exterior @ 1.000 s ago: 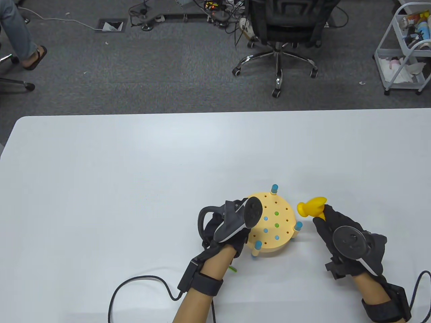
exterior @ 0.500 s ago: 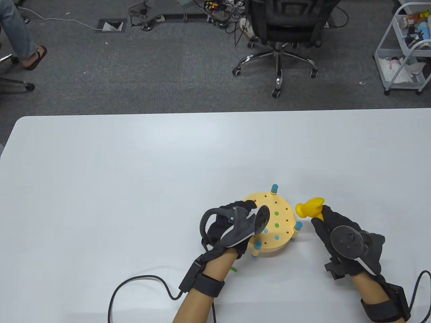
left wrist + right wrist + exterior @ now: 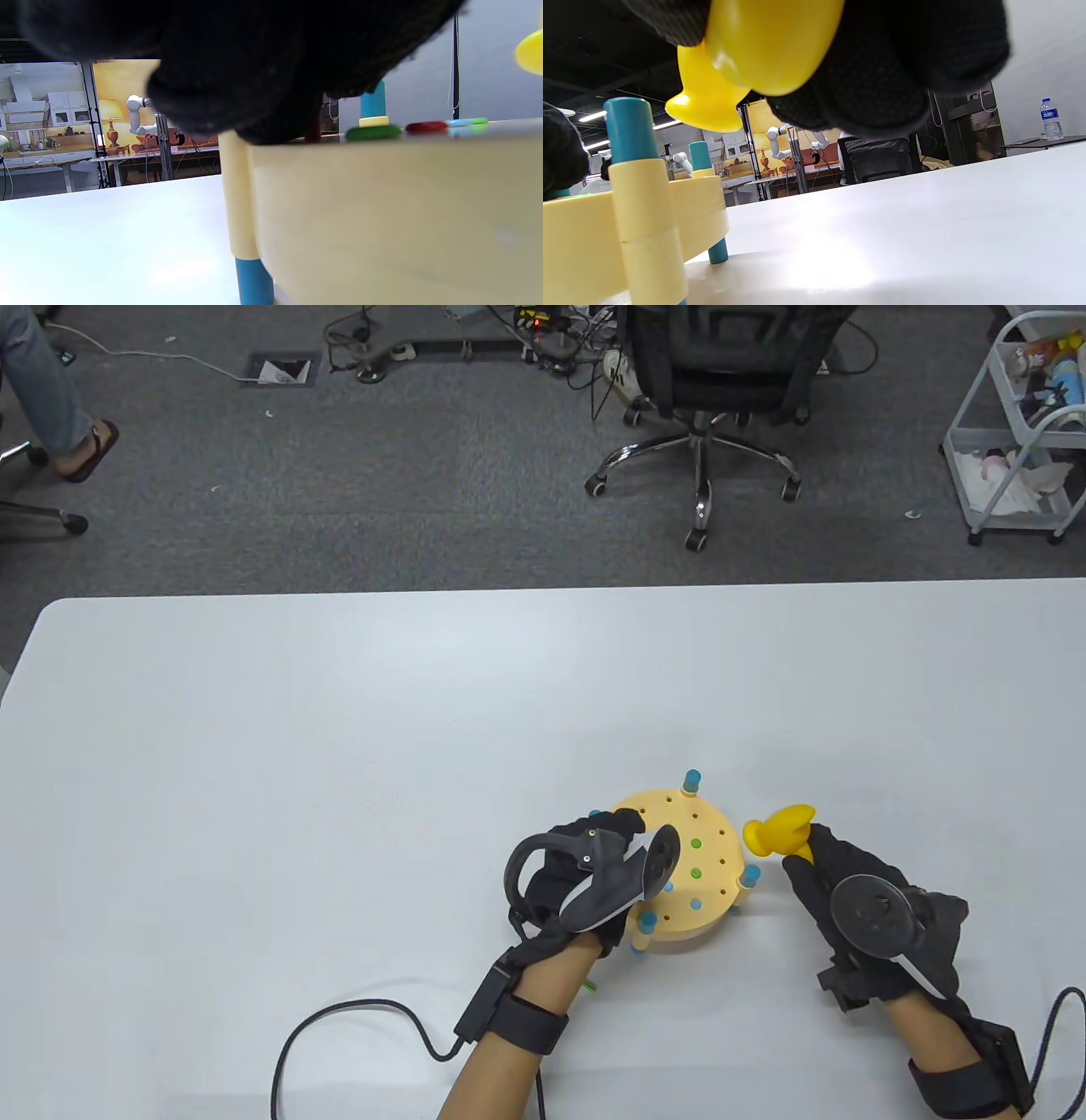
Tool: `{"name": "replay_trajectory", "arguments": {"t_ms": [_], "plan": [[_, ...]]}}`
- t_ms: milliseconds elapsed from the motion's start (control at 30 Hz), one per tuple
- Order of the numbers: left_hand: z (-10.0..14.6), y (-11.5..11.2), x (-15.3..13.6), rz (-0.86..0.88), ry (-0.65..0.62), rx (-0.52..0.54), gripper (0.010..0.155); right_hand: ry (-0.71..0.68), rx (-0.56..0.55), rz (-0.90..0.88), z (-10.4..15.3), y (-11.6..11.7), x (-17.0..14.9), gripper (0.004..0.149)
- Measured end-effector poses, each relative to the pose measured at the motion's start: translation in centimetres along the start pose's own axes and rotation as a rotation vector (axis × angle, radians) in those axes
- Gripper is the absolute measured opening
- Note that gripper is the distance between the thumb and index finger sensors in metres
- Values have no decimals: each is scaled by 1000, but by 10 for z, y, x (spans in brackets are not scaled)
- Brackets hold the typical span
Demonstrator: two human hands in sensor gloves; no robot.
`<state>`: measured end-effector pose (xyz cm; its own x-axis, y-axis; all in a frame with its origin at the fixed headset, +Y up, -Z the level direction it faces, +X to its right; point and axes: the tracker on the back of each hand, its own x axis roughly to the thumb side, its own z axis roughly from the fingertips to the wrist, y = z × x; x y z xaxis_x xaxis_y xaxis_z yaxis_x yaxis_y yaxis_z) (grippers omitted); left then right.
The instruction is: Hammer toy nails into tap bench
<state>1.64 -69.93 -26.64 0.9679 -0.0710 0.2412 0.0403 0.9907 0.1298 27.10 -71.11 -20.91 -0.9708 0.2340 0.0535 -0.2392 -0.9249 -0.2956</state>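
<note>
The round yellow tap bench (image 3: 713, 824) stands on blue-tipped legs near the table's front, with green and blue nail heads (image 3: 697, 844) flush in its top. My left hand (image 3: 626, 823) lies over the bench's left rim. In the left wrist view its fingertips (image 3: 271, 123) press down on the bench top (image 3: 382, 212), pinching what looks like a dark red nail shaft (image 3: 314, 129). To the right of the bench, my right hand (image 3: 806, 857) grips the yellow toy hammer (image 3: 779, 829), its head level with the bench's right edge. The hammer (image 3: 763, 46) hangs above the table beside a bench leg (image 3: 645, 237).
A loose green nail (image 3: 587, 984) lies on the table under my left wrist. A black cable (image 3: 356, 1014) loops at the front left. Beyond the table's far edge are an office chair (image 3: 704, 381), a wire cart (image 3: 1010, 441) and a person's leg (image 3: 51, 398).
My left hand has rolled palm-down and settled lower onto the bench's left side. The right hand and hammer have drifted slightly left toward the bench.
</note>
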Motion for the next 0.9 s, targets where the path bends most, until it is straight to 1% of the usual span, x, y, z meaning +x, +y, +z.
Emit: {"name": "replay_trajectory", "arguments": {"t_ms": [133, 200, 267, 367, 400, 433, 467, 500, 533, 600, 667, 700, 800, 900], "plan": [[1, 0, -2, 8, 5, -3, 44, -3, 4, 1, 0, 0, 0, 67], [4, 2, -6, 26, 3, 9, 51, -6, 5, 1, 0, 1, 1, 67], [9, 7, -13, 95, 7, 56, 54, -7, 3, -1, 0, 1, 1, 67], [15, 16, -34, 263, 71, 171, 52, -8, -8, -6, 1, 0, 1, 67], [15, 17, -39, 288, 92, 186, 50, -10, -12, -8, 1, 0, 1, 67], [13, 15, -48, 316, 135, 175, 49, -14, -21, -14, 1, -1, 3, 67], [10, 11, -53, 327, 159, 135, 51, -20, -30, -20, 2, -2, 4, 67], [6, 5, -59, 337, 171, 49, 55, -36, -49, -33, 3, -5, 6, 67], [3, -2, -63, 347, 167, -14, 59, -50, -64, -44, 5, -7, 9, 67], [-5, -19, -66, 397, 104, -96, 66, -109, -99, -71, 8, -13, 19, 66], [-10, -31, -67, 455, 67, -127, 67, -169, -101, -62, 9, -17, 32, 66], [-14, -37, -66, 492, 22, -135, 63, -198, -96, -41, 9, -17, 42, 66], [-16, -43, -67, 538, 35, -123, 57, -286, -82, 33, 7, -16, 71, 66], [-16, -48, -69, 563, 28, -111, 55, -373, -92, 125, 1, -9, 110, 66]]}}
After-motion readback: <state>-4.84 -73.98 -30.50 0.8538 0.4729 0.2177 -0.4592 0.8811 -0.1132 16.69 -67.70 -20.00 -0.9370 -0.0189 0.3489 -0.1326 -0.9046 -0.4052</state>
